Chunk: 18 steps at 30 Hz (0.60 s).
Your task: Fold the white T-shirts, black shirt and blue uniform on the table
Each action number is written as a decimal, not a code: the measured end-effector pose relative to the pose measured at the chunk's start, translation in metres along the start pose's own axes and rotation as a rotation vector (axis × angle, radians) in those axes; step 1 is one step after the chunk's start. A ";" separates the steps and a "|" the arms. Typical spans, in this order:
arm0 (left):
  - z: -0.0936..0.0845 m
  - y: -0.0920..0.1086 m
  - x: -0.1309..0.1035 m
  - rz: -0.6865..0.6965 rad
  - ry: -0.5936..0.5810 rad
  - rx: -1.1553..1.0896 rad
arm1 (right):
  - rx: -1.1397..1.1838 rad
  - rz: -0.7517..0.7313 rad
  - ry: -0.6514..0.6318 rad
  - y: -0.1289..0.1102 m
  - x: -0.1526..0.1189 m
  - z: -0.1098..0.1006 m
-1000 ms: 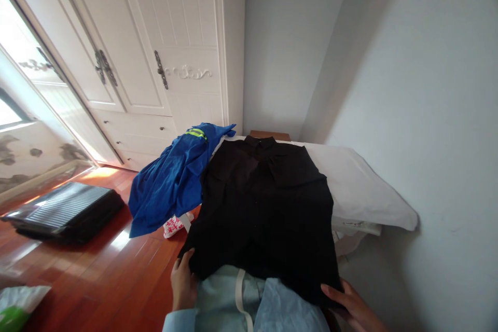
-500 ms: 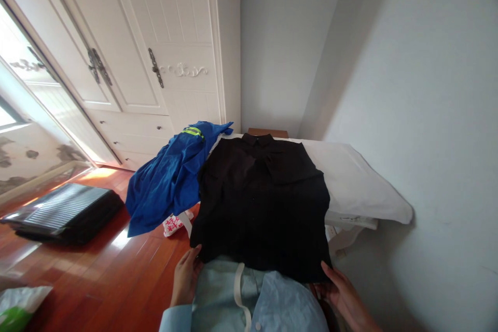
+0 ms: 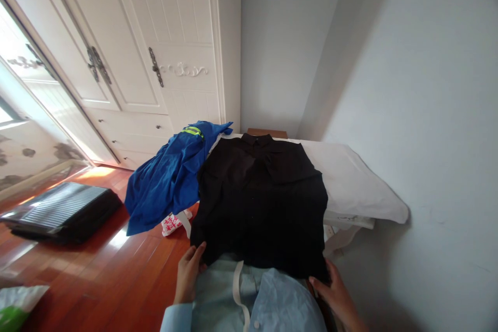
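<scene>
A black collared shirt (image 3: 260, 207) lies spread on a table with a white cover (image 3: 346, 176), its collar at the far end and its hem toward me. My left hand (image 3: 189, 271) pinches the near left corner of the hem. At the near right corner, my right hand (image 3: 333, 290) grips the hem between thumb and fingers. To the left of the black shirt, a blue garment (image 3: 167, 181) with a yellow-green stripe drapes over the table's edge.
A white wardrobe (image 3: 187, 26) stands behind on the left, and a grey wall (image 3: 428, 88) rises on the right. On the wooden floor (image 3: 128, 280) are a black ribbed case (image 3: 66, 207), a red-and-white packet (image 3: 171, 224) and a white-and-green bag (image 3: 21, 303).
My right hand has shifted slightly left with the right hem corner, its thumb now farther in over the cloth. The left hand has moved slightly, its thumb higher on the fabric.
</scene>
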<state>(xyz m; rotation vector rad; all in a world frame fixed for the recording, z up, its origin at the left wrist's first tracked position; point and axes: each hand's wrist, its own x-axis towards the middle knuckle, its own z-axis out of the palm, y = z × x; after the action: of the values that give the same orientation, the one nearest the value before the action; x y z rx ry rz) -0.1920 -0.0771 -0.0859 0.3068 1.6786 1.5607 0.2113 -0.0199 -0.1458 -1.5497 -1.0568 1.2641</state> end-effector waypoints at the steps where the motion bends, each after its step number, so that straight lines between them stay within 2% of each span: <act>1: 0.001 0.000 0.000 0.016 -0.004 0.030 | -0.088 -0.070 0.034 0.000 0.002 -0.002; 4: 0.004 0.001 -0.004 0.042 -0.035 0.117 | -0.308 -0.192 0.125 -0.008 0.004 -0.002; 6: 0.008 0.001 -0.007 0.017 -0.100 0.134 | -0.373 -0.234 0.113 -0.015 0.003 0.003; 10: 0.021 -0.002 -0.016 -0.051 -0.267 0.077 | -0.415 -0.220 -0.130 -0.023 0.002 0.028; 12: 0.028 -0.003 -0.020 -0.101 -0.312 0.018 | -0.480 -0.239 -0.226 -0.026 0.003 0.042; 15: 0.035 -0.002 -0.025 -0.166 -0.315 -0.090 | -0.631 -0.321 -0.326 -0.036 0.006 0.059; 18: 0.038 0.000 -0.028 -0.137 -0.286 -0.066 | -0.722 -0.390 -0.385 -0.050 0.011 0.072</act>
<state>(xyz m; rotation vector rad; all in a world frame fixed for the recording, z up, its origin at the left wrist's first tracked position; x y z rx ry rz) -0.1483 -0.0682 -0.0716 0.3550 1.3955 1.3957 0.1371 0.0113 -0.1103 -1.5015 -2.1224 0.9649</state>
